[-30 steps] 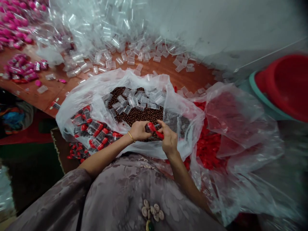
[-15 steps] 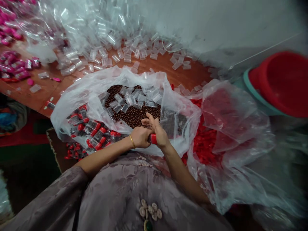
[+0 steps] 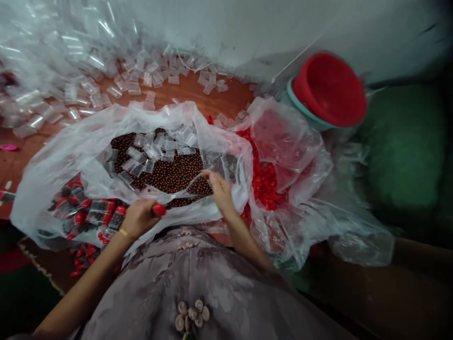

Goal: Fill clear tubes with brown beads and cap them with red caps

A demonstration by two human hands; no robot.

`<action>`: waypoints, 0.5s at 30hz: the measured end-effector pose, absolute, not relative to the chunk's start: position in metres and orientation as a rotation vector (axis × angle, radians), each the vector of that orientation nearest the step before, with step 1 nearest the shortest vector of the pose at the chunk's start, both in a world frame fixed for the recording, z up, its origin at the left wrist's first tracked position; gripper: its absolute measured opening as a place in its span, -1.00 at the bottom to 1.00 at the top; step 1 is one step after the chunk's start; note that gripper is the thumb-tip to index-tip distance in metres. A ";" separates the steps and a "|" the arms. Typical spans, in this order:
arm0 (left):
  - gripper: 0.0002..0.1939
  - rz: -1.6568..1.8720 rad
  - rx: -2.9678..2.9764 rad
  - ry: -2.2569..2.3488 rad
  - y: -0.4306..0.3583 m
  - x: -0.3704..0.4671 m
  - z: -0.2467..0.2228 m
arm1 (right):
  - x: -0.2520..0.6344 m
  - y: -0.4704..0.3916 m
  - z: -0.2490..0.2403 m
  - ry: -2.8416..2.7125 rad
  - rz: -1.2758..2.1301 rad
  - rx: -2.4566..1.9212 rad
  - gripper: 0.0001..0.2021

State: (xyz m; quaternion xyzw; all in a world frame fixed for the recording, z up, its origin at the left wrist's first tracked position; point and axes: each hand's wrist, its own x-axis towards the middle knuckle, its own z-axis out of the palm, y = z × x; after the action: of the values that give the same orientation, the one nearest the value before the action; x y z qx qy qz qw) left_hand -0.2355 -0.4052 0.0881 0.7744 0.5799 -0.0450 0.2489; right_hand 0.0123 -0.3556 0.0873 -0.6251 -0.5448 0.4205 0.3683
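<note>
My left hand [image 3: 140,218] is closed round a red-capped container [image 3: 159,210], whose red end sticks out beside the thumb. My right hand [image 3: 219,190] pinches the edge of the clear plastic bag [image 3: 222,141] over the brown beads [image 3: 177,172]. Clear empty containers [image 3: 152,150] lie on the beads. Left of them, nearer my left hand, filled containers with red caps [image 3: 101,212] are heaped in the white bag's fold. Red caps [image 3: 264,184] fill another bag to the right of my right hand.
Many clear containers [image 3: 134,87] are strewn across the back of the red-brown table [image 3: 193,89]. A red basin [image 3: 329,89] stands in a light blue one at the back right. A thin cord hangs along the wall.
My hands have come apart. The left, with the red-capped container, has moved left; the right now pulls at the bag edge. The view has swung to the right.
</note>
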 end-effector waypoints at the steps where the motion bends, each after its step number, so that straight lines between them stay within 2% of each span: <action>1: -0.80 -0.185 2.080 1.669 -0.414 -0.259 0.084 | 0.040 -0.353 0.084 -1.421 0.901 -1.743 -0.63; 5: -0.70 -0.375 1.943 2.029 -0.448 -0.347 0.076 | 0.151 -0.350 0.058 -1.398 0.398 -2.452 -0.64; 8: -0.63 -0.296 1.961 2.212 -0.458 -0.372 0.083 | 0.195 -0.352 0.031 -1.346 0.495 -2.881 -0.61; 11: -0.60 -0.024 2.063 2.245 -0.442 -0.358 0.087 | 0.200 -0.354 0.013 -1.341 0.630 -3.027 -0.60; 15: -0.72 0.061 2.215 2.039 -0.392 -0.313 0.075 | 0.192 -0.358 0.017 -1.415 0.454 -2.976 -0.54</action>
State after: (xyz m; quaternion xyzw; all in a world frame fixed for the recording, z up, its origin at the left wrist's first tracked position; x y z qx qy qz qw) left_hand -0.3129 -0.3919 0.0752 0.7340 0.6757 0.0202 0.0652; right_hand 0.1917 -0.3581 0.0167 -0.8908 -0.4236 0.1358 -0.0923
